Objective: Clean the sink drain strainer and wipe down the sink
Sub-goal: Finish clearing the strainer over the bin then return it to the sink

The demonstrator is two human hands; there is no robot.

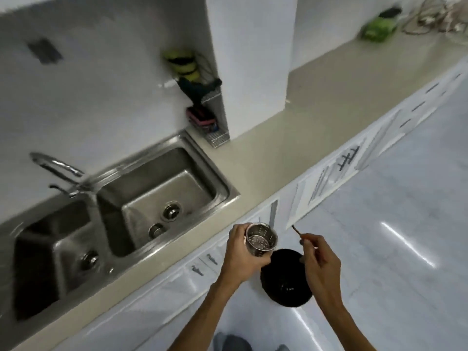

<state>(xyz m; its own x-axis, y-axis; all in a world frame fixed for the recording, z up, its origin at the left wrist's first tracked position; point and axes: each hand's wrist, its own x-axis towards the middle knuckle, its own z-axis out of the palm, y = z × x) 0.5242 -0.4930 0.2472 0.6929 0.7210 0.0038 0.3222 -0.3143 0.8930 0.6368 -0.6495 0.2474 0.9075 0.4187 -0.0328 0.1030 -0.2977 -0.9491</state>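
Gripping a strainer (260,240) in the left hand (243,252) by a black bin (286,282), pinching a stick (296,230) in the right hand (320,259); could miss the bin when tipped, dropping scraps on the floor (405,224)

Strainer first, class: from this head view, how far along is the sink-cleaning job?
Done: the strainer is out of the sink, gripped in the left hand by a black bin. In hand: the right hand pinches a thin stick beside it, seemingly for picking debris out. Left: returning the strainer and wiping the sink; neither hand holds a cloth.
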